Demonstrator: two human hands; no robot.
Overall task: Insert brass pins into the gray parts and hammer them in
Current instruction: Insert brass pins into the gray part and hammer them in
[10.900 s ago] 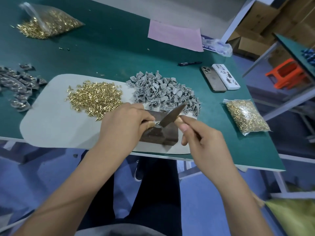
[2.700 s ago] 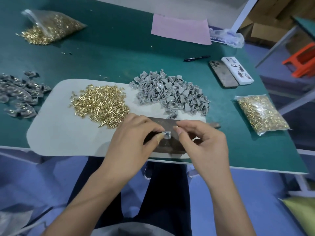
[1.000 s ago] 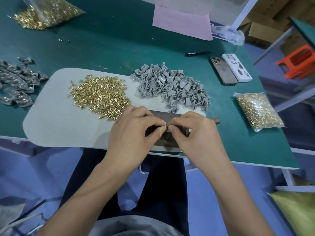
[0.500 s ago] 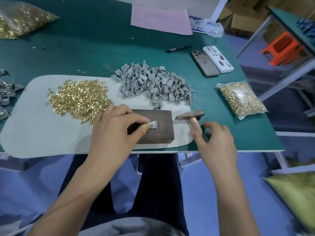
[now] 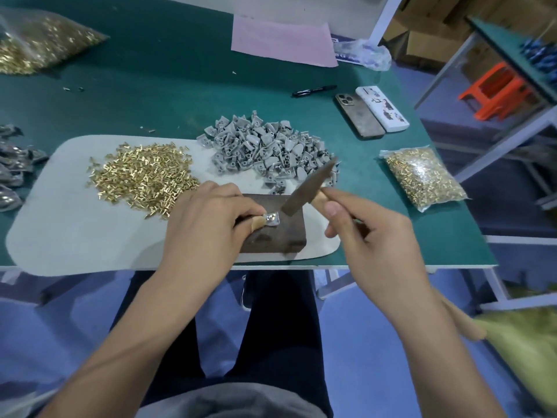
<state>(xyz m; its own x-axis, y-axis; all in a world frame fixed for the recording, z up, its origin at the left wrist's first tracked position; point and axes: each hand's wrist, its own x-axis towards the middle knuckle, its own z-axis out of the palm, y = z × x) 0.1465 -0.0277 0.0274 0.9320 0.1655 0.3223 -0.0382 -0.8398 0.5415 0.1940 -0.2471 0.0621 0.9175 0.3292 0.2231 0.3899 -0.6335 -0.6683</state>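
Sitting at the near edge of the green table (image 5: 144, 95), one person is working with two bare hands. Nearest, the left hand (image 5: 208, 227) is pinching a single gray part (image 5: 272, 219) between thumb and fingertip, pressing it onto one dark block (image 5: 275, 233); a glint in the part's middle may be a pin, though it is too small to be sure. At three o'clock from it, the right hand (image 5: 370, 233) is curling its fingers round the wooden handle of one hammer (image 5: 309, 188), whose dark head is slanting down toward the part, tip just beside it and apart from it.

The block is lying on one pale mat (image 5: 60, 224). Farther out on the mat, at eleven o'clock from the block, one loose heap of brass pins (image 5: 141, 176) is spreading; at twelve o'clock, one pile of gray parts (image 5: 268, 152) is sitting, too many to count.

At two o'clock, one clear bag of pins (image 5: 422, 176) is lying off the mat. Beyond it two phones (image 5: 372, 111) are lying side by side, one black pen (image 5: 313, 91) just past them. Farthest, one pink sheet (image 5: 283, 43) is lying at twelve o'clock and a second bag (image 5: 36, 46) of pins at ten o'clock. Shiny metal pieces (image 5: 12, 173) are lying at nine o'clock.
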